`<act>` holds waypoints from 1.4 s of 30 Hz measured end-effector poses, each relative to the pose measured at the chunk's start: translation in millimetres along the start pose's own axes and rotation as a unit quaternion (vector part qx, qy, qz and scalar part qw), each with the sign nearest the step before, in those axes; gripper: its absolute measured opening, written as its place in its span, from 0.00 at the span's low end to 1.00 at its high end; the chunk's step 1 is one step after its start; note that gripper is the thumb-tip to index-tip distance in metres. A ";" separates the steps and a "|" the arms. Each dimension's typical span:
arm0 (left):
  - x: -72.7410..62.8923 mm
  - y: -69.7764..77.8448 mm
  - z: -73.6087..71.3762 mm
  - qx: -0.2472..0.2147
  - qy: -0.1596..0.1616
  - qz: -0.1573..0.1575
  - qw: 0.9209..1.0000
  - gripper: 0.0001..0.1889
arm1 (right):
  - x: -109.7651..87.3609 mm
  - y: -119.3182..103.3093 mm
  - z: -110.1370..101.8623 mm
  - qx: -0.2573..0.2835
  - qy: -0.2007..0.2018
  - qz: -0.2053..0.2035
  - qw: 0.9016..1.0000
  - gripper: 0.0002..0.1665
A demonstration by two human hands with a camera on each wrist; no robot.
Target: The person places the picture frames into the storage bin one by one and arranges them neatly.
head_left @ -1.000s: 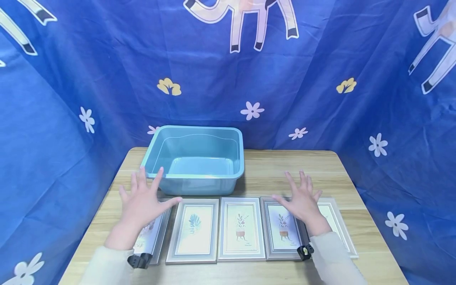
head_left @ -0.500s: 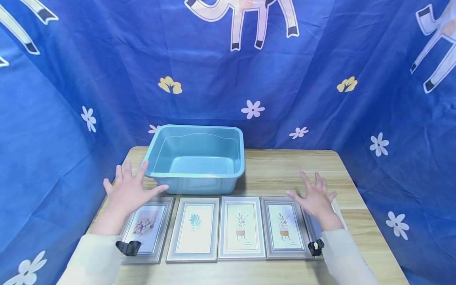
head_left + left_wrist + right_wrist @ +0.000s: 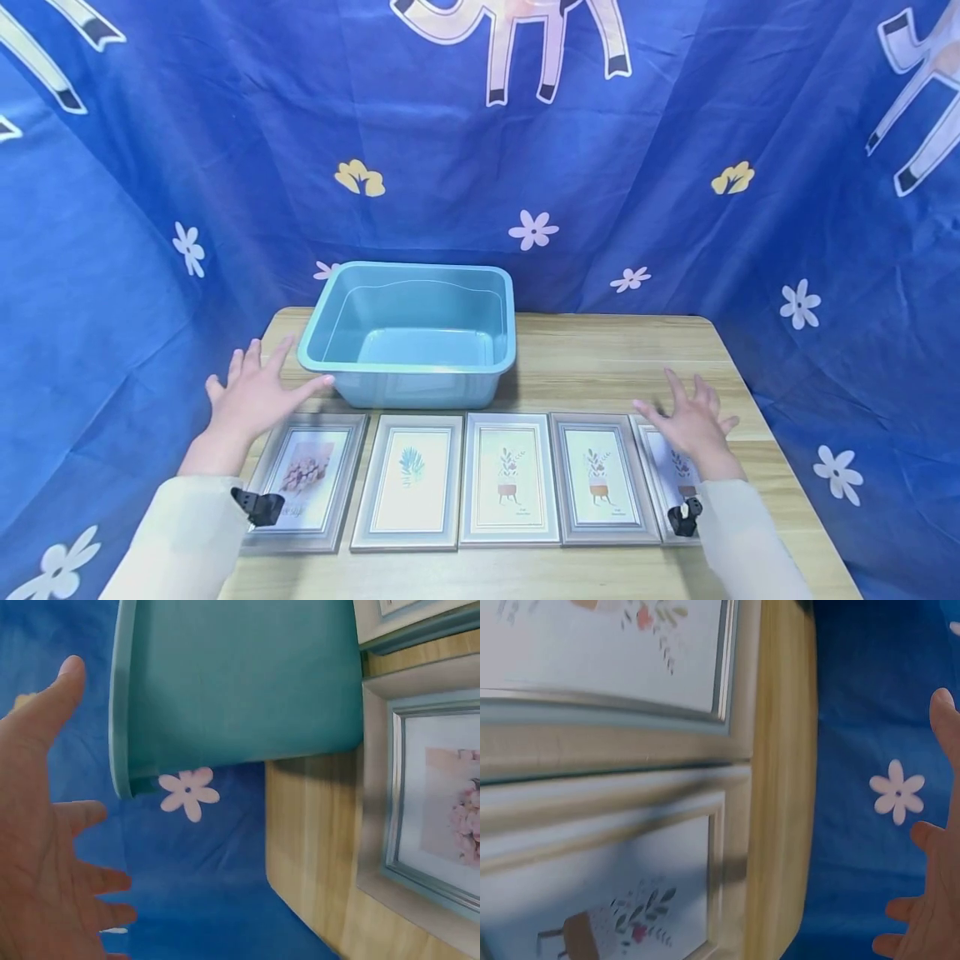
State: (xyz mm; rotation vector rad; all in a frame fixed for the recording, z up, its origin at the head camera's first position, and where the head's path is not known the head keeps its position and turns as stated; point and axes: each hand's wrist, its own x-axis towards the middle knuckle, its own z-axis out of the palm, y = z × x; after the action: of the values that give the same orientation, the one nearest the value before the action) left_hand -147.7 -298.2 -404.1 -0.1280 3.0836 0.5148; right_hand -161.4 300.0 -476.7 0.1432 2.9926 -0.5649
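Several picture frames lie side by side in a row along the near part of the table. Leftmost is one with a pink flower picture (image 3: 306,479), then a blue leaf picture frame (image 3: 409,483). Potted-plant picture frames (image 3: 510,483) fill the rest of the row. My left hand (image 3: 251,396), fingers spread, hovers above the leftmost frame's upper end, left of a blue plastic basin (image 3: 420,387). Fingers also spread, my right hand (image 3: 693,421) hangs over the rightmost frame (image 3: 651,442) and partly covers it. Neither hand holds anything.
The basin stands at the table's back left, its inside visible with nothing in it. A wooden table (image 3: 600,350) carries everything. Blue patterned cloth (image 3: 645,225) hangs behind and at both sides of the table.
My hands have moved apart, the left one leftward and the right one rightward. The leftmost and rightmost picture frames show more now. Basin and frames stay in place.
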 end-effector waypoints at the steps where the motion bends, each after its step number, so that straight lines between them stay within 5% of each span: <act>1: 1.1 -2.3 0.7 -0.003 -0.002 -0.002 1.000 0.54 | 0.3 3.1 0.0 0.003 -0.003 0.003 1.000 0.59; 11: 12.7 -17.8 8.7 -0.063 0.008 -0.003 0.998 0.52 | 4.1 37.1 0.8 0.015 -0.032 0.039 0.999 0.61; 23: 18.7 -19.6 8.1 -0.201 0.003 -0.014 0.980 0.47 | 6.6 65.7 2.0 0.035 -0.070 0.082 0.994 0.63; 36: 23.1 -20.9 13.3 -0.298 0.047 -0.024 0.953 0.40 | 9.6 85.7 5.0 0.078 -0.063 0.083 0.991 0.63; 42: 27.3 -16.9 16.6 -0.366 0.061 -0.042 0.928 0.37 | 7.0 98.1 10.9 0.119 -0.061 0.088 0.987 0.63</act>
State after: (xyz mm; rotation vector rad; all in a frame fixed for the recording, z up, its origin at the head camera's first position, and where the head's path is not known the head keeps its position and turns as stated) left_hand -173.5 -310.8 -426.0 -0.2990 2.7911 1.6720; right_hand -156.8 387.4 -522.8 0.3706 2.7499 -0.8728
